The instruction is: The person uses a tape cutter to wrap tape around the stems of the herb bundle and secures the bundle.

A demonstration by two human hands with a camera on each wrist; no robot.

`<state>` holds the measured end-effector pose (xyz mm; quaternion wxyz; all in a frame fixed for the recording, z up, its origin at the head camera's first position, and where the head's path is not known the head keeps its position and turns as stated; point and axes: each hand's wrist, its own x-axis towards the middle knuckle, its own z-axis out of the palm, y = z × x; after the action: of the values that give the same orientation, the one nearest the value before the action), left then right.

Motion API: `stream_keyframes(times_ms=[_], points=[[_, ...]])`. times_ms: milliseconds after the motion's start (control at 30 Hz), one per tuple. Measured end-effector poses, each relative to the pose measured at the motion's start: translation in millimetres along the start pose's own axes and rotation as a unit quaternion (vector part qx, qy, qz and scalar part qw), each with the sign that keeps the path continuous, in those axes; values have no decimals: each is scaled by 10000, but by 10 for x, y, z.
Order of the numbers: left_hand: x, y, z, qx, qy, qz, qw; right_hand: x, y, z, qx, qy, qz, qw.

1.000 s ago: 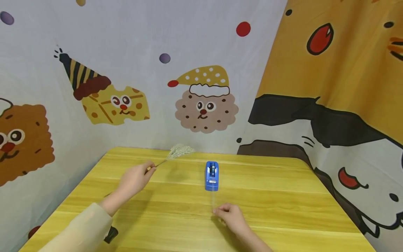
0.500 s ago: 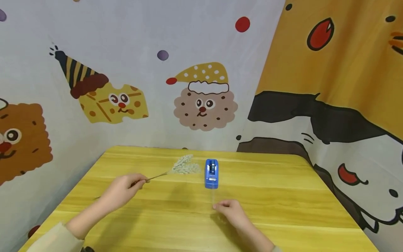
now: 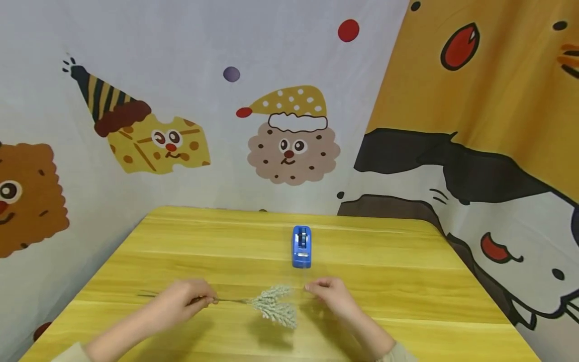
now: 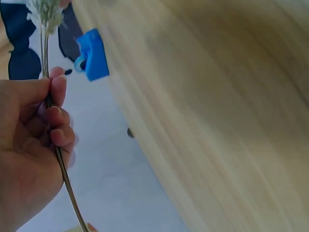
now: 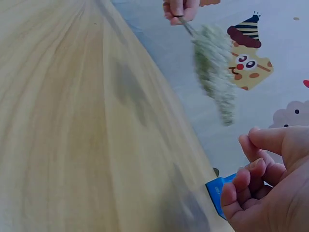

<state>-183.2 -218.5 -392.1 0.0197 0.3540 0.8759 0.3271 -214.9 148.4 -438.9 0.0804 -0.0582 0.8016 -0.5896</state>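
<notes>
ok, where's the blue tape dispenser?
In the head view, the blue tape dispenser sits on the far half of the table, just right of centre, beyond the right hand.

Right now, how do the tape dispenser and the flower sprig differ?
Colour: the tape dispenser is blue; the flower sprig has a pale green head. Shape: the dispenser is compact, the sprig long and thin-stemmed. Pose: the dispenser sits on the table; the left hand holds the sprig aloft. Both show in all three views.
</notes>
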Motion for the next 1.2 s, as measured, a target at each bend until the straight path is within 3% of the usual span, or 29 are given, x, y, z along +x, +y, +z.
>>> stream_keyframes(times_ms=[133, 300, 433, 533, 667, 967, 1200], points=[[39, -3, 138, 142, -44, 601, 9981, -4, -81, -17, 53, -38, 28, 10000], [132, 21, 350, 409, 99, 1051, 9936, -7, -206, -26, 75, -138, 104, 9998], [286, 124, 498, 550, 67, 792, 9953, 13, -260, -29, 39, -166, 89, 9998], [435, 209, 566, 580, -29, 318, 9978, 49, -256, -28, -12, -120, -4, 9999], [636, 252, 649, 688, 77, -72, 9976, 64, -300, -20, -31, -91, -87, 9999], [1102, 294, 851, 855, 342, -227, 9955, 67, -300, -41, -210, -10, -48, 9998], [1310, 330, 972, 802, 458, -170, 9956, 58, -283, -36, -352, 68, -346, 9988]])
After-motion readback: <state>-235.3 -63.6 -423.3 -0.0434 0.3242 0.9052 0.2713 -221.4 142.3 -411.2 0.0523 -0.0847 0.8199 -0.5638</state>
